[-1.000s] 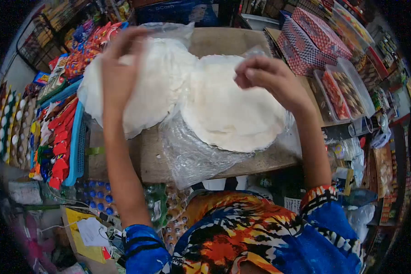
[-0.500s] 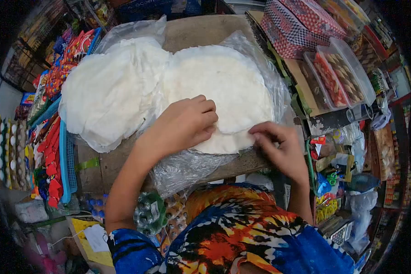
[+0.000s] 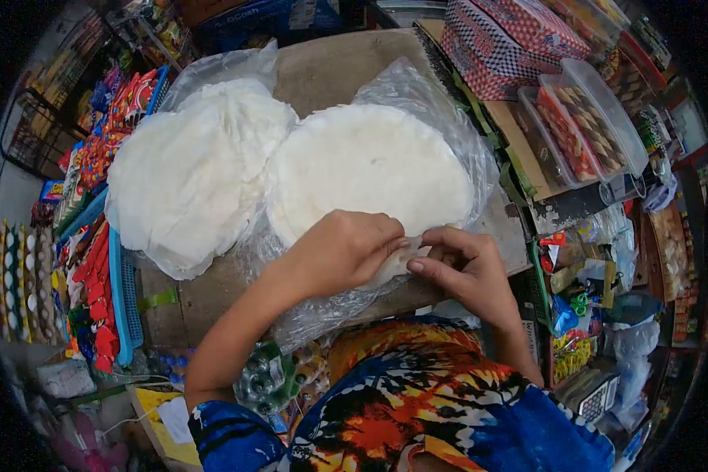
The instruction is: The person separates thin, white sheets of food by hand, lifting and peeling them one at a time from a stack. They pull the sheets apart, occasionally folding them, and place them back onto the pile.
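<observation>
Two piles of thin, round white sheets lie on clear plastic on a wooden table. The left pile (image 3: 193, 173) is uneven and wrinkled; the right pile (image 3: 374, 165) is rounder and flatter. At the near edge of the right pile, my left hand (image 3: 354, 250) pinches the rim of a thin white sheet (image 3: 393, 266). My right hand (image 3: 468, 271) pinches the same rim just beside it, the fingertips of both hands almost touching. Part of the sheet is hidden under my left hand. Crumpled clear plastic (image 3: 315, 318) sticks out below the hands.
Blue baskets (image 3: 124, 291) with red packets stand left of the table (image 3: 330, 59). At the back right are a checkered box (image 3: 499, 47) and plastic containers of food (image 3: 586, 126). Egg trays (image 3: 23, 275) are at the far left, bottles (image 3: 263, 377) below the table edge.
My left hand has moved right and toward me, and my right hand slightly left and down, so they are now close together. The near flap of sheet is now drawn up between the fingers.
</observation>
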